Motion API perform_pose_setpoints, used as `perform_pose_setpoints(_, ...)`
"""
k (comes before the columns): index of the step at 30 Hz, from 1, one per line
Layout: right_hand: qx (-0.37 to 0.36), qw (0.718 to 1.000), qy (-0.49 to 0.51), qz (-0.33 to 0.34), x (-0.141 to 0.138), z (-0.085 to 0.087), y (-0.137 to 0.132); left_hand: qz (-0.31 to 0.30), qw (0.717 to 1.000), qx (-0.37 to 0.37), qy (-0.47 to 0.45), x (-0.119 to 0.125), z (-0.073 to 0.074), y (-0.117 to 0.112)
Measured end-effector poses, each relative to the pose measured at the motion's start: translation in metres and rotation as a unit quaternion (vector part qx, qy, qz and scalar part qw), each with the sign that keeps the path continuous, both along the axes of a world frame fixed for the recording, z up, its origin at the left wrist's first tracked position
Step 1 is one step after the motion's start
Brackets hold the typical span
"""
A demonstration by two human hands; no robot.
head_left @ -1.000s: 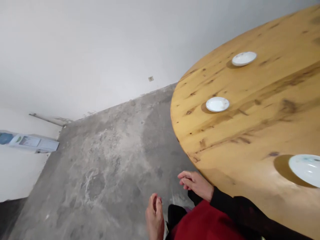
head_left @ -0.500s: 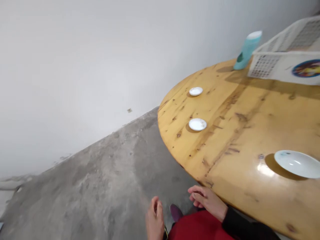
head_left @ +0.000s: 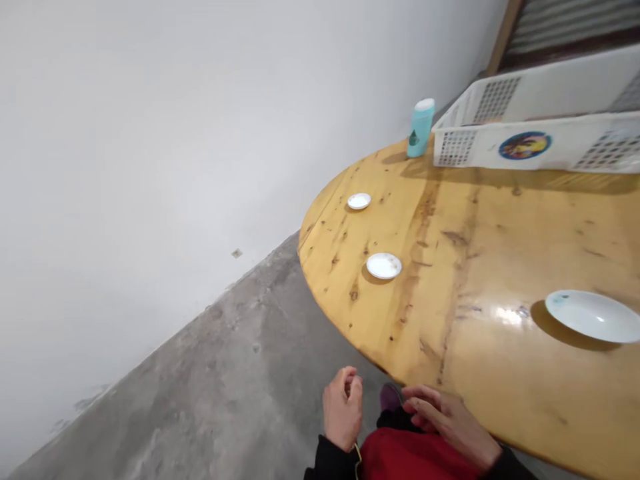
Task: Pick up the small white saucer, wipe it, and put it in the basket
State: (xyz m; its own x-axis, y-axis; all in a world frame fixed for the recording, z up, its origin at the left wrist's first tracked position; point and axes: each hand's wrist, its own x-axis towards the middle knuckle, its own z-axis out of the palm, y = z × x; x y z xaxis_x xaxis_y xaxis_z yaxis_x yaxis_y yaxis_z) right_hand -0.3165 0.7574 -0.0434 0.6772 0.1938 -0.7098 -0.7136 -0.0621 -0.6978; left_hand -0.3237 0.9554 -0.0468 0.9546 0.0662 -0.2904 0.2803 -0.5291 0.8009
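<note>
My left hand (head_left: 343,408) hangs over the floor just off the table's near edge. Its fingers are loosely bent, and I see nothing in them. Beside the rim of the wooden table (head_left: 480,360) is my right hand (head_left: 447,421), fingers partly stretched and apart, with nothing held. On the table, the nearest dish to both hands is a small white saucer (head_left: 384,266). A second small saucer (head_left: 359,201) sits farther back. To the right lies a larger white oval-looking dish (head_left: 595,317) with a faint green mark.
A white plastic basket (head_left: 475,148) with a round picture label stands at the back of the table. Left of it is a light-blue bottle (head_left: 421,128) with a white cap. A pale wall (head_left: 150,133) and grey concrete floor (head_left: 215,373) lie to the left.
The view has swung to the right, showing more of the basket and a ridged panel behind it. Both hands appear farther right in the picture, still without anything in them. The dishes stay put.
</note>
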Motion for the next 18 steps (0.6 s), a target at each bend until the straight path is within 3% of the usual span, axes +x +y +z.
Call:
perform_pose_setpoints(4, 0.021, 0.999, 0.002, -0.038, 0.031, -0.001, 0.000, -0.039, 0.999, 0.006, -0.003, 0.034, -0.001, 0.007)
perform_pose_setpoints(11, 0.052, 0.991, 0.017, -0.125, 0.059, -0.023, -0.017, -0.039, 0.998, -0.045, 0.008, 0.105, 0.001, 0.015)
perform_pose_setpoints(18, 0.006, 0.976, 0.058, -0.210, 0.067, -0.005, -0.030, -0.019, 0.995, -0.078, 0.063, 0.220, 0.015, 0.007)
